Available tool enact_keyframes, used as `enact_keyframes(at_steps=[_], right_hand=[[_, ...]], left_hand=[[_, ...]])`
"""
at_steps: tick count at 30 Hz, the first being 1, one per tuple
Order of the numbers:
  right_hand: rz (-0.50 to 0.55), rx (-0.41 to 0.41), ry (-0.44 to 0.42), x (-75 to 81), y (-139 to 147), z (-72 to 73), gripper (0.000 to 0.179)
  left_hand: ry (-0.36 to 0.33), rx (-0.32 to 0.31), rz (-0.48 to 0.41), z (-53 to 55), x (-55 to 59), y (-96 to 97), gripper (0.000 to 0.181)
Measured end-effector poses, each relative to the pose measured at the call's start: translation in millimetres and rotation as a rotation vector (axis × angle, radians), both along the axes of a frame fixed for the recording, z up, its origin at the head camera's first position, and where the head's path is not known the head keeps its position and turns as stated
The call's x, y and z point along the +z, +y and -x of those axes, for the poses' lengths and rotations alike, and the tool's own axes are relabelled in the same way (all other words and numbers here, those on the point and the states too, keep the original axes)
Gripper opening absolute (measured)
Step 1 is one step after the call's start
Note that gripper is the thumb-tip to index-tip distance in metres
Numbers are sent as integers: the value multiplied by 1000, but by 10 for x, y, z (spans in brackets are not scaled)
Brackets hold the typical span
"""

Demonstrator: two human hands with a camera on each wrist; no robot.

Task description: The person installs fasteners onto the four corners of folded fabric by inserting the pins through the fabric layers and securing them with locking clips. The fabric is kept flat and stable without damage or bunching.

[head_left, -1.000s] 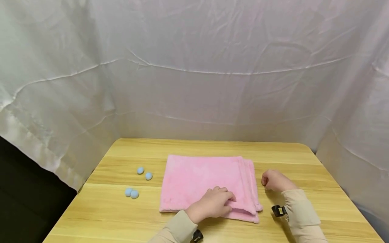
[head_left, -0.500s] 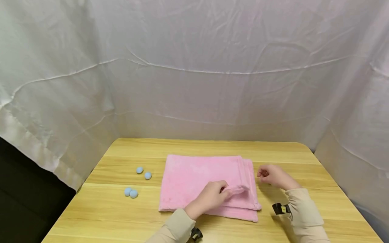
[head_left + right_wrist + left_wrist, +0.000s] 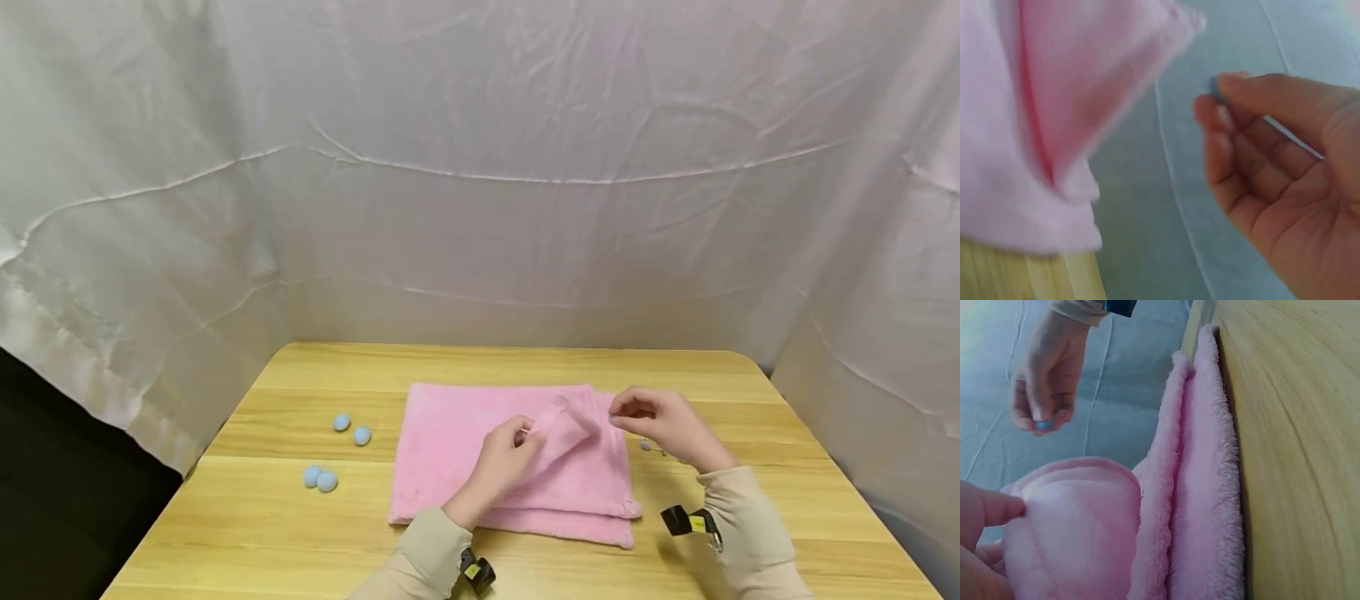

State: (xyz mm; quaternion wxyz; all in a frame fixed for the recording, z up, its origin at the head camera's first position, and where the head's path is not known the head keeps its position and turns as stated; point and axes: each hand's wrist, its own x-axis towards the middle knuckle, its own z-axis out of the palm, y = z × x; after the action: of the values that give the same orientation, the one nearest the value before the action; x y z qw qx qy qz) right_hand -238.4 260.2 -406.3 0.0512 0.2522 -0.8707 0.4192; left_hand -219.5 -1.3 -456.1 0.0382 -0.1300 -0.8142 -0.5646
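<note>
A folded pink plush blanket [image 3: 450, 442] lies on the wooden table in the head view. My left hand [image 3: 498, 462] pinches one edge of its top layer between thumb and fingers, and the raised flap [image 3: 1079, 519] stands up off the layers below. To the right, my right hand [image 3: 667, 421] is held above the table beside the blanket. Between its thumb and fingertip it pinches a small blue piece [image 3: 1216, 89], mostly covered by the fingers. Its exact kind cannot be told. The two hands are apart.
Several light blue balls [image 3: 327, 481] lie on the table [image 3: 247, 533] left of the blanket. Another small blue item [image 3: 645, 445] rests under the right hand, too small to make out. Pale curtains [image 3: 525, 242] hang round the table's back and sides.
My left hand has taken hold of the blanket's edge and lifted it up and back into a flap. My right hand has risen and moved left towards the blanket.
</note>
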Motion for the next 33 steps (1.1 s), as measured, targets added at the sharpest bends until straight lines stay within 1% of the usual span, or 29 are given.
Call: enact_keyframes(at_steps=[3,5,8,12,14,19,23,25,28,31,33], right_hand=[[131,70,26,-7,-158,-38,12],[182,116,48,-36,-276,-56,13],[214,155,68,-94,-437,-76,15],[225,166,69,-161,-587,-97,16],[226,159,71,-185,-629,-105,16],[227,134,51,-220,-672,-112,17],[224,107,45,-238,-687,-110,21],[227,93,71,-249,-702,-108,23],[203,56,153,-259,-729,-107,31],[138,-13,237,-269,-746,-97,45],[100,-57,258,-271,-750,-92,58]], left_hand=[[-16,29,-62,7,17,0,11],[-20,46,-87,7,25,-3,12],[-14,61,-103,6,37,-4,14],[7,63,-106,-1,49,0,15],[13,55,-108,-5,50,3,16],[-5,30,-133,-17,52,9,17],[-15,14,-146,-37,66,17,18],[-15,9,-145,-46,73,18,19],[-13,7,-140,-55,79,20,21],[-11,-1,-131,-54,75,12,21],[-12,-4,-124,-52,71,10,21]])
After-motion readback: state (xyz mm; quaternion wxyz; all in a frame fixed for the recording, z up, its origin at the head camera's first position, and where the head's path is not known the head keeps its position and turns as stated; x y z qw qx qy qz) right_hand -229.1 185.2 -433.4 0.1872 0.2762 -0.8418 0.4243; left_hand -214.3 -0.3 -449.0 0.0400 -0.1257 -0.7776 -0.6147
